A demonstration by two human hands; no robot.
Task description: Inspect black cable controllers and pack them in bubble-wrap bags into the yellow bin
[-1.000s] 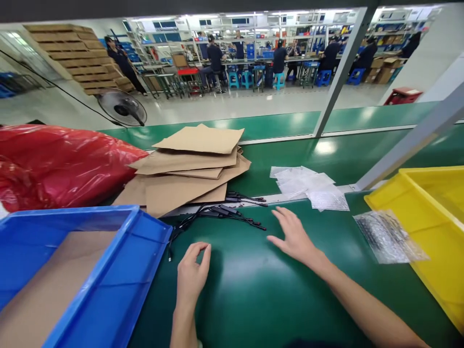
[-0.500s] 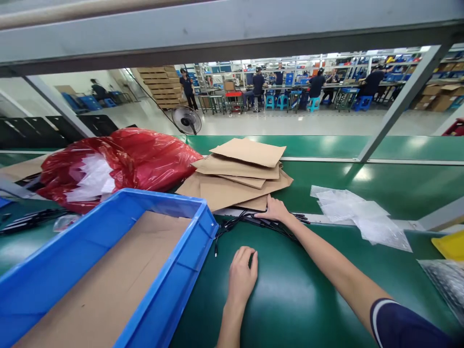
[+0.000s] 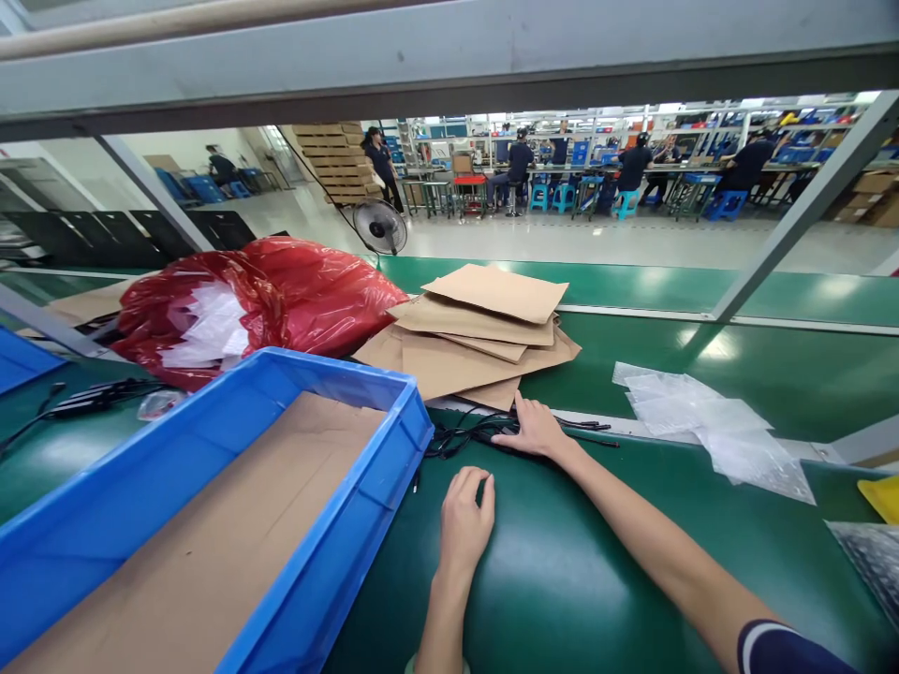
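My right hand [image 3: 532, 429] lies on a bundle of black cables [image 3: 467, 432], thumb stretched to the left and fingers apart from it. The cables lie across the bench in front of the paper stack, with several ends sticking out right of the hand. How far the fingers reach around them is hidden. My left hand [image 3: 466, 517] rests on the green bench, fingers loosely bent, a gap beside the thumb, holding nothing. To its left stands a blue crate [image 3: 375, 501] with brown cardboard [image 3: 239, 524] on its floor.
Brown paper sheets [image 3: 484, 323] are stacked behind the cables. A red plastic bag [image 3: 330, 304] holding white pieces sits back left. Clear plastic bags [image 3: 709, 417] lie to the right. More black cables [image 3: 105, 398] lie left. A metal frame [image 3: 793, 215] rises above the bench; people work beyond.
The view has turned a little to the left, so the bench things sit farther right. My right hand and the cables have come slightly nearer. My left hand looks nearly unchanged.
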